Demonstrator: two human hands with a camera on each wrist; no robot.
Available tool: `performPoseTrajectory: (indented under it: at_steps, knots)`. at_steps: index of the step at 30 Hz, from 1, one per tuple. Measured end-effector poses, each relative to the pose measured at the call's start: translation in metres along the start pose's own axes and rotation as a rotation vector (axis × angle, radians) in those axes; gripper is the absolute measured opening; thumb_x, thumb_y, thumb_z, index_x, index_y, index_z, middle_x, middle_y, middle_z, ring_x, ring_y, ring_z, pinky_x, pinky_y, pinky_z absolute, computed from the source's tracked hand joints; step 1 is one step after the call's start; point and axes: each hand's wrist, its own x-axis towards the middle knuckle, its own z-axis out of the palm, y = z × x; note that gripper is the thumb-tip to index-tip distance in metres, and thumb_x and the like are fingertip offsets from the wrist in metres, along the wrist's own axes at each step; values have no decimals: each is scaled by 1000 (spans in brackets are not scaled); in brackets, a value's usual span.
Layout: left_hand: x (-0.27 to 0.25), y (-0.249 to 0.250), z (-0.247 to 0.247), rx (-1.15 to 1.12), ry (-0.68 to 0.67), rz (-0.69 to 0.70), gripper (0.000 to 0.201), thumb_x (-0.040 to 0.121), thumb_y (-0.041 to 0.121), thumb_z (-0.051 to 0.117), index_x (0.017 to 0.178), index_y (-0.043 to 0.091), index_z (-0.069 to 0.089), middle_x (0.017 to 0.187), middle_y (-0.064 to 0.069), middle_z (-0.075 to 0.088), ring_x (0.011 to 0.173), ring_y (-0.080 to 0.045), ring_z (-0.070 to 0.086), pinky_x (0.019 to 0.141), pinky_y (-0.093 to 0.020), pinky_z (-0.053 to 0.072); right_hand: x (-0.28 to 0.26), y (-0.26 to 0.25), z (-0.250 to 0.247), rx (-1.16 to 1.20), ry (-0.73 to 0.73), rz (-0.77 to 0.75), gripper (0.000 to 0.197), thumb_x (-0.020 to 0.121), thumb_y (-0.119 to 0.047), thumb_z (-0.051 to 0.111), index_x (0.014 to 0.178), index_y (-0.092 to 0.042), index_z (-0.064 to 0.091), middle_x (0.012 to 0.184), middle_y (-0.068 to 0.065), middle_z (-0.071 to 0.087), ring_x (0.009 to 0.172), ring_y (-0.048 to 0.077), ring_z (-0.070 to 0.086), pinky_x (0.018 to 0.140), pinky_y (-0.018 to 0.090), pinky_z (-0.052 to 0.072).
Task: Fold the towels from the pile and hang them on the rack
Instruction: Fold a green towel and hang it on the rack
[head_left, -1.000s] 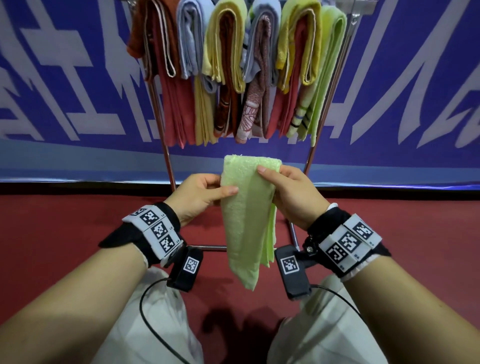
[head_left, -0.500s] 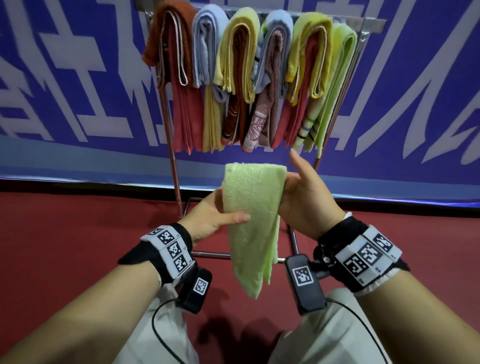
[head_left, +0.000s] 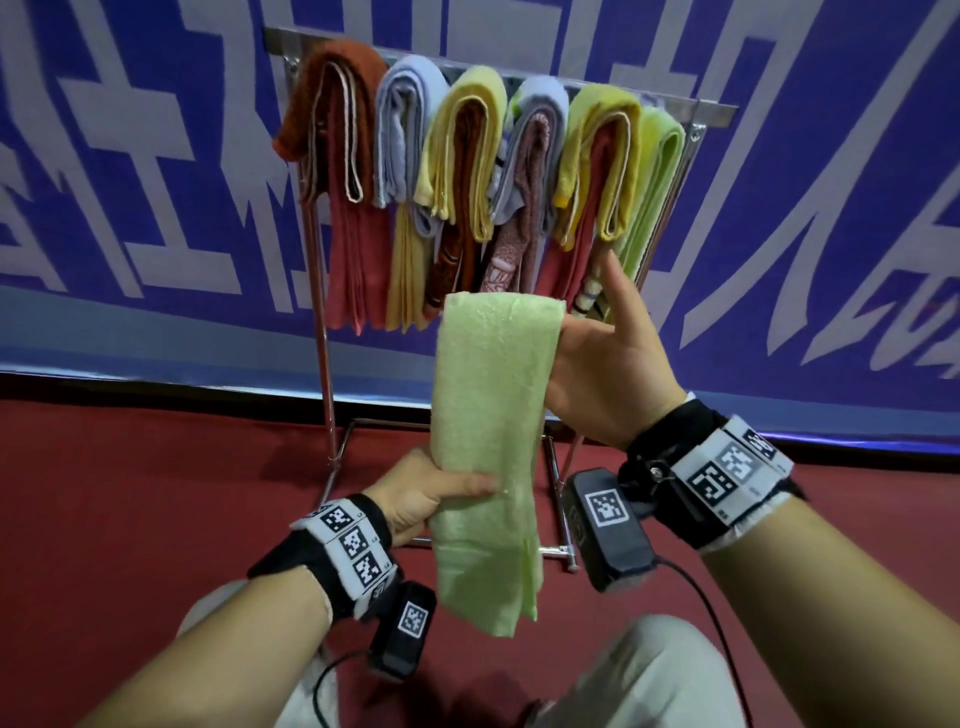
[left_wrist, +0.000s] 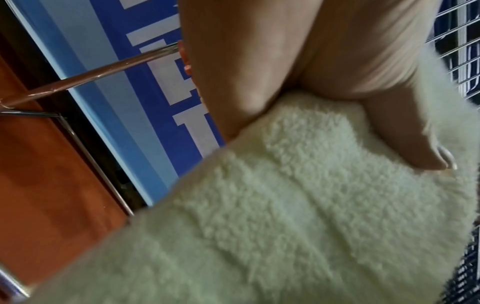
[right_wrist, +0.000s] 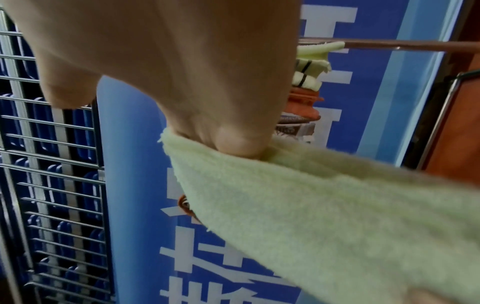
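Right in front of the rack (head_left: 711, 109), we are holding the green towel (head_left: 488, 415) up, folded long and thin. Our right hand (head_left: 608, 379) is carrying the top fold on flat fingers, thumb sticking up and not pinching, so the towel is hanging over them like on a bar. Our left hand (head_left: 421, 493) is pinching the towel lower down, so the layers are not slipping apart. We think hanging is coming next.
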Motion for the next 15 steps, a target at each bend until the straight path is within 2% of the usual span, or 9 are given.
performPoseTrajectory:
  at_steps: [2, 5, 9, 10, 13, 15]
  knots:
    - [-2, 0, -4, 16, -18, -16, 76, 38, 26, 103, 104, 0, 75, 111, -24, 72, 99, -34, 72, 79, -40, 60, 1, 0, -8, -8, 50, -8, 101, 89, -76, 27, 148, 5, 42, 152, 23, 47, 143, 36, 43, 123, 52, 25]
    - [-10, -4, -10, 22, -55, -40, 72, 35, 30, 103, 97, 2, 78, 107, -22, 74, 93, -30, 74, 75, -36, 60, 1, 4, -19, -11, 160, -13, 97, 94, -75, 19, 146, 2, 46, 148, 20, 53, 139, 33, 50, 118, 48, 34]
    - [-22, -9, -14, 36, -81, -43, 77, 41, 32, 102, 105, 0, 75, 112, -23, 72, 98, -31, 73, 79, -36, 59, 1, 12, -30, 29, 277, 4, 93, 95, -74, 25, 145, 1, 48, 145, 18, 57, 135, 32, 55, 110, 45, 47]
    - [-24, -8, -14, 18, -79, -30, 76, 42, 32, 102, 106, 1, 74, 113, -24, 71, 99, -32, 72, 80, -37, 59, 1, 16, -34, 9, 306, 30, 93, 95, -75, 26, 145, 0, 48, 144, 17, 58, 134, 31, 56, 109, 45, 48]
    - [-28, 4, -15, -57, -80, 31, 70, 44, 29, 102, 104, 5, 77, 110, -23, 73, 96, -31, 73, 78, -37, 59, -2, 30, -43, -45, 355, 103, 91, 95, -74, 28, 143, 0, 50, 142, 16, 60, 133, 30, 56, 116, 45, 38]
    - [-30, 14, -15, -101, -90, 64, 67, 42, 27, 102, 101, 8, 78, 105, -20, 74, 90, -29, 74, 74, -36, 60, -6, 39, -45, -71, 393, 135, 86, 97, -70, 28, 138, 1, 55, 137, 17, 64, 130, 30, 59, 114, 43, 40]
